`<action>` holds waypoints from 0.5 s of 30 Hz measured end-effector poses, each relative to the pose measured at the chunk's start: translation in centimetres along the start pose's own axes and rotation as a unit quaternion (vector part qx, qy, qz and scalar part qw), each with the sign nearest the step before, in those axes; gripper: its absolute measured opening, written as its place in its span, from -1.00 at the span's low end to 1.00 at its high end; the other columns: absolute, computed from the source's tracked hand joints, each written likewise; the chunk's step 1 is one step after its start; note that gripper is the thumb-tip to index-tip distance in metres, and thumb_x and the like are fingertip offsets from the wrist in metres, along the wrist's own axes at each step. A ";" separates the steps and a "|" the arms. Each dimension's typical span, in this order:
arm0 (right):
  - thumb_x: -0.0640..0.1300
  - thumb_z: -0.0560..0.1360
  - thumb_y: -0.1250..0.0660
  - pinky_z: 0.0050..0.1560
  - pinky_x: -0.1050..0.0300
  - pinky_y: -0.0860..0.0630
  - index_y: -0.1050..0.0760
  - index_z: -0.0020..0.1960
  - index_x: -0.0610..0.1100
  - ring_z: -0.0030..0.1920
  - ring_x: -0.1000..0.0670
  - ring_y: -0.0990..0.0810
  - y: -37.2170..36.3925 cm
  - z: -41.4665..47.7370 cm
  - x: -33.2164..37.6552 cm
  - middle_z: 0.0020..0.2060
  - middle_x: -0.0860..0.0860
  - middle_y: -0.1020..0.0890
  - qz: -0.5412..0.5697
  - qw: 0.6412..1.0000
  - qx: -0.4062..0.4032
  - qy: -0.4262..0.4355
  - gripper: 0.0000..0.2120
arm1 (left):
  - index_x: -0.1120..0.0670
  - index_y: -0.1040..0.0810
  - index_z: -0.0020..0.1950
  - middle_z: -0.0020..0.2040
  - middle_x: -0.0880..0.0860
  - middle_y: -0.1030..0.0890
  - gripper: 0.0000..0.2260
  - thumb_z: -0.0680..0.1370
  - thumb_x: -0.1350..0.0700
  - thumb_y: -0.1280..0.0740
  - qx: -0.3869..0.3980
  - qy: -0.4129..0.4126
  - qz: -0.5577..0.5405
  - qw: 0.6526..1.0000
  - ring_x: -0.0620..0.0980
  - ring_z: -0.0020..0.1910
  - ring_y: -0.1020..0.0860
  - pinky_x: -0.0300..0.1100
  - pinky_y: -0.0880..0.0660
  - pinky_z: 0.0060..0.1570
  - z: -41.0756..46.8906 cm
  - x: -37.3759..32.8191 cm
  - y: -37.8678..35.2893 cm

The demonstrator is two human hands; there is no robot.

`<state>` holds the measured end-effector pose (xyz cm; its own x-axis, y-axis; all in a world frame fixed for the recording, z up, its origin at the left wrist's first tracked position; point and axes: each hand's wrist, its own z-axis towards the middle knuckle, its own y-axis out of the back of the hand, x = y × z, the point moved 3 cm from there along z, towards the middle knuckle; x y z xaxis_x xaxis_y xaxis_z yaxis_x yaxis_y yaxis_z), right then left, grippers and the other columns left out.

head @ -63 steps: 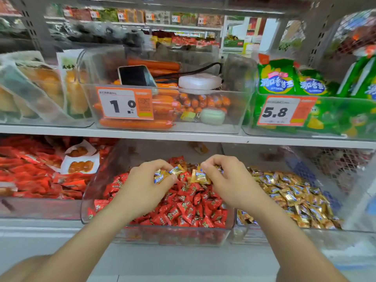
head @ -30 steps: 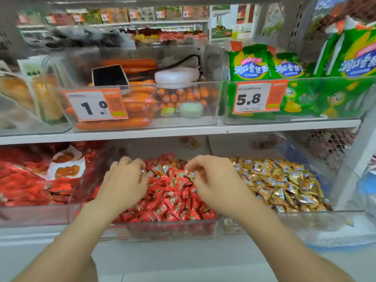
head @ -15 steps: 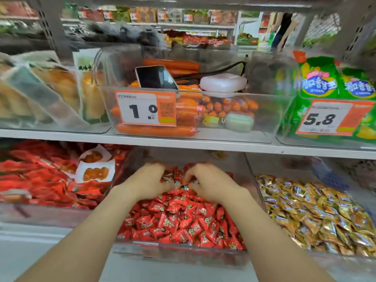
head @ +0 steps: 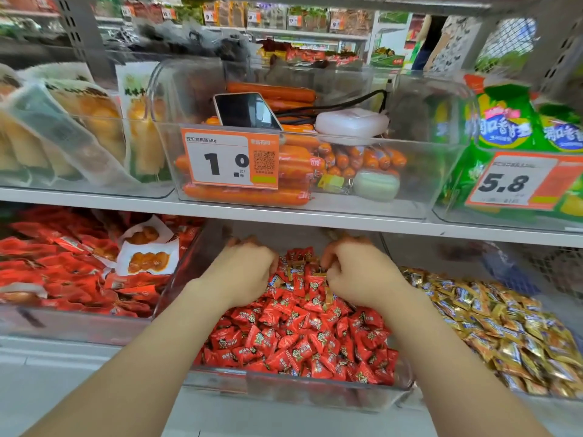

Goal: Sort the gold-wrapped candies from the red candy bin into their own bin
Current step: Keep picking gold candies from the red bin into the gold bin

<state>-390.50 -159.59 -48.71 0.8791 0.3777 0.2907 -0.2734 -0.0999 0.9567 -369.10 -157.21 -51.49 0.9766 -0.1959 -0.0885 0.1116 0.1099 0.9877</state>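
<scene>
A clear bin [head: 299, 386] on the lower shelf is filled with red candies [head: 299, 342]. Both of my hands are sunk into the pile at its far end, fingers curled downward. My left hand [head: 246, 272] hides its own fingertips, and a gold-and-blue candy [head: 275, 282] lies just beside it. My right hand [head: 356, 272] pinches a gold-wrapped candy [head: 319, 275] between thumb and fingers. To the right stands the bin heaped with gold-wrapped candies [head: 504, 326].
A bin of red snack packets [head: 63, 272] sits to the left. The white shelf edge [head: 315, 222] runs close above my hands. On it stand a sausage bin with a 1.0 price tag [head: 230, 162], a phone [head: 246, 110] and green bags [head: 504, 121].
Two seconds ago both hands held gold candies above the red pile. They have since dropped into the back of the red bin and spread slightly apart.
</scene>
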 end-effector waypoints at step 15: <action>-0.08 0.72 -0.23 -0.30 0.40 -0.38 -0.64 0.23 0.00 -0.21 0.16 -0.57 0.0 -1.8 -0.4 -0.03 0.02 -0.67 0.105 0.994 -0.007 0.036 -0.78 | 0.06 -0.59 0.02 0.01 0.06 -0.62 -0.77 0.61 -0.10 -0.43 0.102 0.036 -0.057 0.993 0.11 0.03 -0.60 0.03 -0.58 0.09 0.6 -0.3 -1.7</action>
<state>-391.57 -158.12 -48.87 0.7723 0.4150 0.4810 -0.4537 -0.1698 0.8748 -369.70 -157.88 -53.03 0.9712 -0.1241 -0.2035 0.1905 -0.1093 0.9756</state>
